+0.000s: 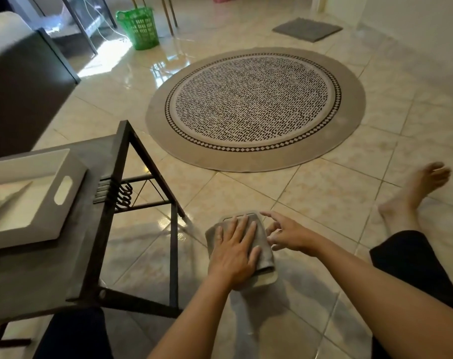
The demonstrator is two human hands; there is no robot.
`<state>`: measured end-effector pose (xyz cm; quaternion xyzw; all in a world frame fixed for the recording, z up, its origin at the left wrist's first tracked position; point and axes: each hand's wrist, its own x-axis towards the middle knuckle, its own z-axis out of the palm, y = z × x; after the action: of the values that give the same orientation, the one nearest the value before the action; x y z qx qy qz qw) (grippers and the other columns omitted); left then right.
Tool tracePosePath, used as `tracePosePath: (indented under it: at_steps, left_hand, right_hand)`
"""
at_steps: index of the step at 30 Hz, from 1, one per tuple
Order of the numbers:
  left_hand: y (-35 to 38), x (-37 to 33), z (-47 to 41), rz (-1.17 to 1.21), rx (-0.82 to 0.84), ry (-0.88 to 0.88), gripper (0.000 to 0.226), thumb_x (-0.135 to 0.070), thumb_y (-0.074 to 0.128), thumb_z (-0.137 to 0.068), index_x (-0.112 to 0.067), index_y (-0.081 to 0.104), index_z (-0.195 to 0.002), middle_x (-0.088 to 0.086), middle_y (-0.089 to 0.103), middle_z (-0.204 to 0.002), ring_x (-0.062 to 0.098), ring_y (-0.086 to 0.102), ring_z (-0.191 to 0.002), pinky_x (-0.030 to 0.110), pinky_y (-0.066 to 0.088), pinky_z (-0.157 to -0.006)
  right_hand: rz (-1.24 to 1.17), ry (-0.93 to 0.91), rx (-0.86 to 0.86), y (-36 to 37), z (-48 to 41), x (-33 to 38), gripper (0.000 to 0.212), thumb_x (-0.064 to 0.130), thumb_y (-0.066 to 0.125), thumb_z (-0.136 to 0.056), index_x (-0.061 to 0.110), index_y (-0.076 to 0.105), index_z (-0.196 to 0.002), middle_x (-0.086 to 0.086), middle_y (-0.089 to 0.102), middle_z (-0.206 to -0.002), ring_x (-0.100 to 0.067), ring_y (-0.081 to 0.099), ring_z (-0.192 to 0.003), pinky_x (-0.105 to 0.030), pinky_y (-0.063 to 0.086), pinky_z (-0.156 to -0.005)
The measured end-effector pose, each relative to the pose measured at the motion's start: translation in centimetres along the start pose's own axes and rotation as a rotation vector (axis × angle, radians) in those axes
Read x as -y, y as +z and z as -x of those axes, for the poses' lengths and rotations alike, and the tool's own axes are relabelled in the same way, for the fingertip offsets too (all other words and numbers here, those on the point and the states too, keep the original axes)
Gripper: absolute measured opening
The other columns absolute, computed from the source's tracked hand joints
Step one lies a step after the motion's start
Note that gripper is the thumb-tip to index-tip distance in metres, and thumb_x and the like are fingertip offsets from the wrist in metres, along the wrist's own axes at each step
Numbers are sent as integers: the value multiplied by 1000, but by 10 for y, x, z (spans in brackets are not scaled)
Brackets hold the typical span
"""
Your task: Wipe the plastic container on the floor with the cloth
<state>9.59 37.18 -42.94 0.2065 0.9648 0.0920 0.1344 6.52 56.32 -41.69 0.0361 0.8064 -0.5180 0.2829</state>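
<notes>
A flat, rounded-corner beige plastic container (269, 280) lies on the tiled floor in front of me. A grey cloth (264, 251) is draped over most of it, so only its far rim and near right corner show. My left hand (234, 253) presses flat on the cloth, fingers stretched toward the far rim. My right hand (285, 234) is at the container's right edge with fingers spread and curled; I cannot tell whether it touches the container or the cloth.
A dark metal-framed low table (122, 161) stands to the left, carrying a white tray (65, 189). A round patterned rug (255, 107) lies ahead. My bare feet (411, 195) and legs are on the right. A green basket (140, 27) and a grey mat (307, 29) sit far back.
</notes>
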Motion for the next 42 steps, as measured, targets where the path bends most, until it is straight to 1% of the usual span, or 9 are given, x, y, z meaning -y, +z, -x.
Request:
tracePosePath:
  at_steps: [10, 16, 22, 25, 29, 32, 36, 39, 42]
  left_hand:
    - [3, -9, 3, -39, -18, -30, 66, -50, 16, -99, -26, -11, -155, -4, -24, -158, 20, -28, -145, 49, -19, -116]
    - [4, -14, -9, -30, -44, -84, 64, -49, 13, -100, -27, -14, -154, -1, -24, -161, 21, -27, -146, 52, -13, -119]
    - [8, -20, -12, -46, -45, -75, 64, -48, 14, -100, -28, -13, -154, -1, -22, -162, 23, -27, -146, 54, -11, -119]
    - [3, -12, -18, -23, -72, -131, 63, -46, 16, -100, -28, -13, -154, 0, -17, -163, 21, -22, -147, 51, -14, -118]
    - [9, -17, -6, 1, -104, -220, 63, -44, 14, -100, -28, -16, -153, 2, -22, -161, 24, -25, -146, 51, -16, -117]
    - [15, -28, -8, 4, -114, -184, 64, -44, 15, -99, -27, -15, -153, 0, -21, -162, 24, -26, -146, 51, -18, -116]
    - [9, -14, -20, 12, -138, -221, 62, -45, 15, -101, -28, -12, -154, 0, -18, -163, 23, -23, -147, 51, -16, -117]
    - [12, -8, -12, 35, -176, -275, 61, -46, 15, -102, -27, -7, -155, 1, -17, -163, 25, -23, -147, 52, -12, -118]
    - [18, -15, 0, 41, -181, -230, 60, -46, 18, -102, -27, -1, -156, -2, -13, -163, 26, -20, -148, 51, -14, -116]
  right_hand:
    - [-106, -1, 55, -2, -3, -2, 85, -17, 59, -82, 21, 30, -153, -14, 55, -93, -19, 63, -79, -34, 61, -68]
    - [-114, 1, 62, 0, -1, 0, 85, -18, 58, -80, 28, 37, -149, -18, 55, -98, -26, 64, -89, -47, 63, -76]
    - [-188, 27, 70, -1, -6, 2, 80, -18, 56, -82, 26, 38, -146, -14, 60, -93, -23, 70, -79, -45, 63, -71]
    - [-195, 28, 62, 1, -5, 1, 79, -17, 57, -83, 27, 39, -145, -18, 58, -97, -26, 69, -84, -48, 64, -73]
    - [-220, 22, 46, 2, -5, -1, 76, -14, 61, -84, 25, 39, -146, -15, 55, -95, -24, 66, -81, -44, 64, -69]
    - [-190, 21, 46, 1, -8, 0, 77, -16, 59, -82, 25, 40, -145, -18, 58, -97, -25, 68, -83, -43, 63, -68]
    - [-182, 17, 50, 3, -7, 1, 76, -15, 61, -83, 26, 40, -143, -17, 57, -97, -26, 67, -83, -48, 64, -73]
    - [-188, 7, 52, 7, -8, 6, 73, -14, 61, -86, 25, 40, -144, -14, 54, -94, -23, 66, -79, -40, 64, -68]
    - [-178, 2, 68, 13, -12, 11, 75, -16, 61, -84, 24, 40, -144, -14, 56, -95, -22, 66, -79, -38, 63, -65]
